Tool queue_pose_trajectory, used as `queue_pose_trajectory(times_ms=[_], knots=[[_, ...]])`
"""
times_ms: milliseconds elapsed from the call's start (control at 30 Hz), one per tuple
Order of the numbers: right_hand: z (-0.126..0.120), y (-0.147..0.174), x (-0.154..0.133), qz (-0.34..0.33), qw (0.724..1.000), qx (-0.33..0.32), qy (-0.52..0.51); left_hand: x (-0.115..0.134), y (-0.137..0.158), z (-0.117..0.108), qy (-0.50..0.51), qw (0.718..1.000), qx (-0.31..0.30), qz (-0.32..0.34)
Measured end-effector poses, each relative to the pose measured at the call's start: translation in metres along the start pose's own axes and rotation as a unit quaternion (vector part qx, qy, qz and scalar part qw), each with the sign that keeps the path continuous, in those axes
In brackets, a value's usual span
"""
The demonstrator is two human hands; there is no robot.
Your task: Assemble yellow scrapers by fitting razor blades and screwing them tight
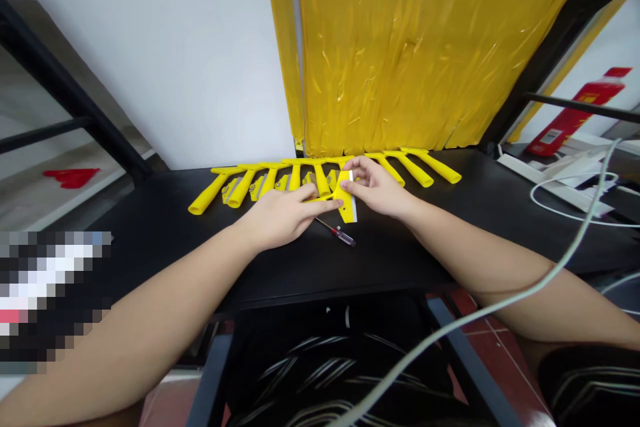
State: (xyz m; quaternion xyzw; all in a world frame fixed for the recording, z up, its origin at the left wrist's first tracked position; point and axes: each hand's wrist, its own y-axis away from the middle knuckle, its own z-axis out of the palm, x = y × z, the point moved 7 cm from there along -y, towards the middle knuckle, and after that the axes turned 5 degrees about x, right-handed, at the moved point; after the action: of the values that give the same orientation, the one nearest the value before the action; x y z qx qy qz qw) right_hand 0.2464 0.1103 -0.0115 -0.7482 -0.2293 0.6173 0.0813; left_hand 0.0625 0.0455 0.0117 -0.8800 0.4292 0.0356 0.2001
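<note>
A yellow scraper (345, 203) with a pale blade strip along its right edge is held just above the black table by both hands. My left hand (280, 215) is closed around its handle, the index finger stretched along to the head. My right hand (379, 188) pinches the blade side of the head between thumb and fingers. Below them lies a screwdriver (344, 235) with a clear, dark-ended handle, its shaft partly under my left hand. A tiny metal piece (339, 227), perhaps a screw, is beside it.
Several yellow scraper handles (207, 193) lie in a row at the back of the black table (400, 253). Small yellow pieces with metal plates (257, 187) sit between them. A white cable (500, 307) crosses in front of my right forearm. A red bottle (575, 113) is at right.
</note>
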Motion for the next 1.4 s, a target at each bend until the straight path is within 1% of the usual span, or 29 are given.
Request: queue_pose_trajectory(times_ms=[133, 300, 500, 700, 900, 1100, 1400], knots=[[0.000, 0.000, -0.005, -0.022, 1.000, -0.010, 0.005, 0.000, 0.000, 0.001, 0.008, 1.000, -0.001, 0.003], [0.002, 0.002, -0.011, -0.045, 0.997, -0.038, 0.040, -0.001, 0.000, 0.000, 0.019, 1.000, 0.000, 0.000], [0.003, 0.001, -0.013, -0.058, 0.997, -0.041, 0.023, -0.002, -0.001, -0.001, 0.017, 1.000, -0.002, -0.004], [0.003, 0.000, -0.010, -0.043, 0.998, -0.045, 0.026, -0.001, -0.001, -0.001, 0.020, 1.000, 0.003, 0.002], [0.002, 0.000, -0.013, -0.053, 0.997, -0.046, 0.025, -0.002, 0.000, 0.000, 0.014, 1.000, -0.003, 0.003], [0.003, 0.001, -0.011, -0.028, 0.998, -0.042, 0.030, 0.000, -0.001, -0.001, 0.011, 1.000, -0.002, 0.005], [0.004, 0.001, -0.014, -0.023, 0.998, -0.042, 0.028, 0.000, -0.001, 0.001, 0.004, 1.000, -0.013, 0.002]])
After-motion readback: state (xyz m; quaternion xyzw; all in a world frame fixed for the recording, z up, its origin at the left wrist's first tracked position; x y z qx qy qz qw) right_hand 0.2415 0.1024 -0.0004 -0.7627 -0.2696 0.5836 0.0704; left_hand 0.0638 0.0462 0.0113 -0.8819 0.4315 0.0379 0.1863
